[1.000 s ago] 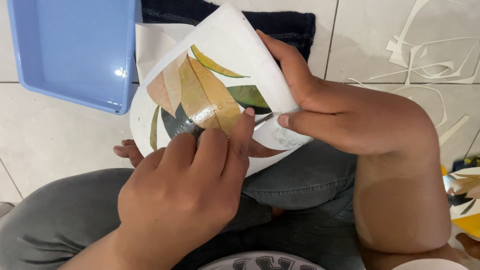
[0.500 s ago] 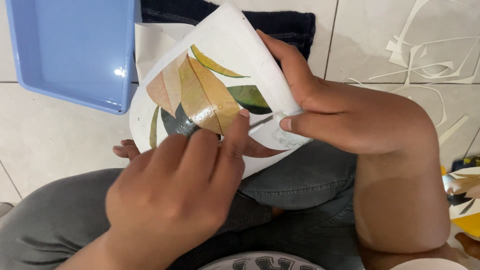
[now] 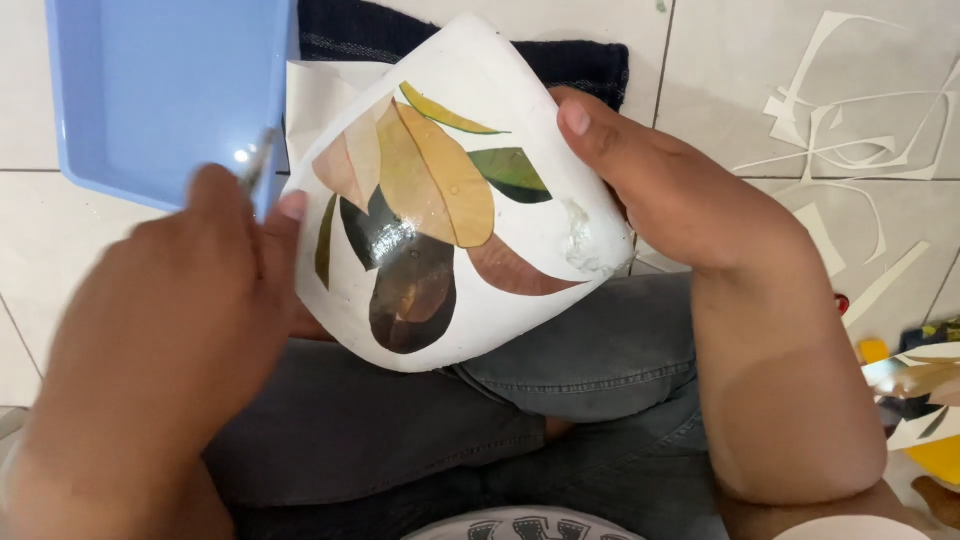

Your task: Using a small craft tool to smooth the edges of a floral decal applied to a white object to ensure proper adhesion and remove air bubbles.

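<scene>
My right hand (image 3: pixel 690 200) grips a white rounded pot (image 3: pixel 520 75) by its right side and holds it tilted over my lap. Its surface is covered with glossy stuck-on leaves (image 3: pixel 430 190) in yellow, tan, green and dark brown. To the left of the pot, my left hand (image 3: pixel 170 330) is closed around a thin, blurred, stick-like tool (image 3: pixel 255 165). The tool's tip points up at the edge of the blue tray (image 3: pixel 150 90). One fingertip of the left hand lies near the pot's left rim.
The blue plastic tray sits on the tiled floor at the upper left. A dark cloth (image 3: pixel 590 60) lies behind the pot. White paper scraps (image 3: pixel 850 140) are scattered on the tiles at the right. Another leaf-covered piece (image 3: pixel 920 390) and yellow objects are at the right edge.
My left hand has left the leaves on the pot and moved left towards the blue tray with the tool. The pot's leaf pattern is now uncovered. The right hand keeps its hold.
</scene>
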